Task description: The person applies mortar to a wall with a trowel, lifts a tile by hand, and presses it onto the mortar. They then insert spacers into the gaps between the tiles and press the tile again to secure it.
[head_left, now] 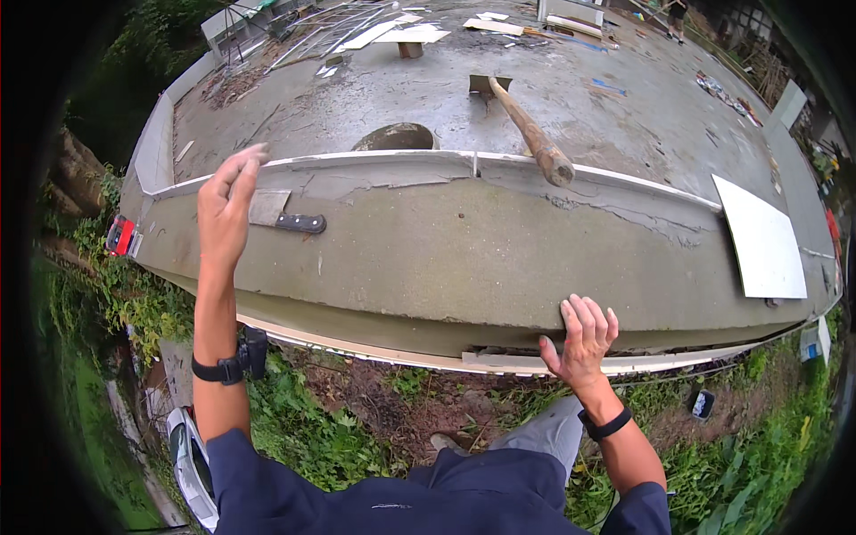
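My left hand [228, 209] is raised over the left part of the concrete ledge [419, 254]. Its fingers are pinched together near the thin white edging strip [348, 157]; whatever may be between the fingertips is too small to make out. Just right of that wrist lies a cleaver [301, 223], its riveted black handle pointing right and its wide blade smeared grey. My right hand [584, 337] rests on the ledge's near edge with the fingers stretched out and nothing in them. Fresh grey mortar [392, 174] runs along the strip's near side.
A hoe [530, 134] leans its thick wooden handle over the strip. Behind the strip stands a round bucket [399, 137]. A white panel [762, 241] lies at the right, a red and black tool [120, 236] at the left end. Boards and scraps [410, 36] litter the far slab.
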A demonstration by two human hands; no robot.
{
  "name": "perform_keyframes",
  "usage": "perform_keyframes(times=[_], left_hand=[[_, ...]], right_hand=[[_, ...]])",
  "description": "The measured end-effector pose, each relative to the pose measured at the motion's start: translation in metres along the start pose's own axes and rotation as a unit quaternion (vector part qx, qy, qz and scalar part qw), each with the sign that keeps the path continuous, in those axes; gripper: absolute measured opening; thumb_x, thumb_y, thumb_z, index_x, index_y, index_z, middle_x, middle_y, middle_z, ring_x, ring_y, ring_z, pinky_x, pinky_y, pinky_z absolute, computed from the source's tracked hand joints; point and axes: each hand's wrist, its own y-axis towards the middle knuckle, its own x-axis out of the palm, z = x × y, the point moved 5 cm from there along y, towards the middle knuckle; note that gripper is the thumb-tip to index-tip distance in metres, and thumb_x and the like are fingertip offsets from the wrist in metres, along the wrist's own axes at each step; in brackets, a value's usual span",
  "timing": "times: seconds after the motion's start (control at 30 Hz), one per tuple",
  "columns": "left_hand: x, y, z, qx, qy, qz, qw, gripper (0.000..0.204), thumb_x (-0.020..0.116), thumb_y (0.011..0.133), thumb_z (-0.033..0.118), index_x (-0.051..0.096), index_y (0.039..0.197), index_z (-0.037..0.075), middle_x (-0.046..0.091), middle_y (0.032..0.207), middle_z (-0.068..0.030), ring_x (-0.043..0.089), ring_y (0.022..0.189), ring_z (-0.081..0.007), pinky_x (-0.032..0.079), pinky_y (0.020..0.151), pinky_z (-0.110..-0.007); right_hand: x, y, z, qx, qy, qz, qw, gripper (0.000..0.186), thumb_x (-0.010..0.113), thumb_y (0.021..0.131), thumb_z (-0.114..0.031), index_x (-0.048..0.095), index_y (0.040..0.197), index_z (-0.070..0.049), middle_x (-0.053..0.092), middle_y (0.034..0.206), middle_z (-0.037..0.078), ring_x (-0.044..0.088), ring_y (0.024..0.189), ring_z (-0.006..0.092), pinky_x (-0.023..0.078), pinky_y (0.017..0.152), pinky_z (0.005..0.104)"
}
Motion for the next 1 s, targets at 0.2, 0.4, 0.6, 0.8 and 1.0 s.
perform_keyframes(times=[0.2, 0.4, 0.6, 0.8, 1.0], left_hand=[[0.062, -0.182, -0.020, -0.044, 0.094, -0.035, 0.994, 0.039, 0.052, 0.099, 0.032, 0.059, 0.121, 0.000, 0.060, 0.127, -0.0161, 0.052, 0.124, -0.0271, 0.036, 0.105, -0.040], [0.111, -0.203, -0.023, 0.165, 0.350, -0.031, 0.922, 0.053, 0.040, 0.101, 0.043, 0.045, 0.140, 0.009, 0.046, 0.144, -0.0102, 0.037, 0.136, -0.0294, 0.021, 0.114, -0.047], [0.108, -0.221, -0.025, 0.165, 0.371, -0.006, 0.914, 0.051, 0.042, 0.101, 0.042, 0.046, 0.140, 0.009, 0.046, 0.144, -0.0096, 0.037, 0.136, -0.0287, 0.021, 0.114, -0.047], [0.131, -0.235, -0.012, 0.074, 0.287, 0.030, 0.955, 0.055, 0.044, 0.101, 0.038, 0.039, 0.142, 0.002, 0.040, 0.146, -0.0169, 0.036, 0.136, -0.0317, 0.021, 0.115, -0.045], [0.186, -0.392, -0.078, -0.404, -0.063, 0.124, 0.904, 0.061, 0.036, 0.103, 0.040, 0.024, 0.147, 0.000, 0.031, 0.149, -0.0235, 0.033, 0.137, -0.0342, 0.026, 0.115, -0.046]], right_hand=[[0.005, 0.031, -0.009, -0.015, 0.064, 0.050, 0.997, 0.061, 0.069, 0.073, -0.039, 0.053, 0.124, -0.009, 0.053, 0.127, 0.008, 0.046, 0.122, 0.0241, 0.026, 0.109, 0.0446], [-0.014, 0.008, 0.003, 0.010, 0.092, 0.064, 0.994, 0.061, 0.072, 0.074, -0.035, 0.052, 0.124, -0.007, 0.051, 0.130, 0.011, 0.045, 0.124, 0.0280, 0.026, 0.111, 0.0475], [-0.037, -0.060, -0.012, 0.029, 0.158, 0.046, 0.986, 0.059, 0.072, 0.076, -0.027, 0.051, 0.127, -0.006, 0.047, 0.136, 0.014, 0.040, 0.131, 0.0321, 0.028, 0.111, 0.0507], [0.024, -0.221, 0.048, 0.309, 0.298, -0.136, 0.893, 0.028, 0.060, 0.090, -0.027, 0.060, 0.083, 0.000, 0.065, 0.092, 0.016, 0.059, 0.092, 0.0362, 0.047, 0.083, 0.0454], [0.105, -0.347, 0.139, 0.692, 0.413, -0.021, 0.591, 0.047, 0.040, 0.101, -0.044, 0.053, 0.112, 0.000, 0.059, 0.104, 0.015, 0.058, 0.092, 0.0310, 0.047, 0.082, 0.0428]])
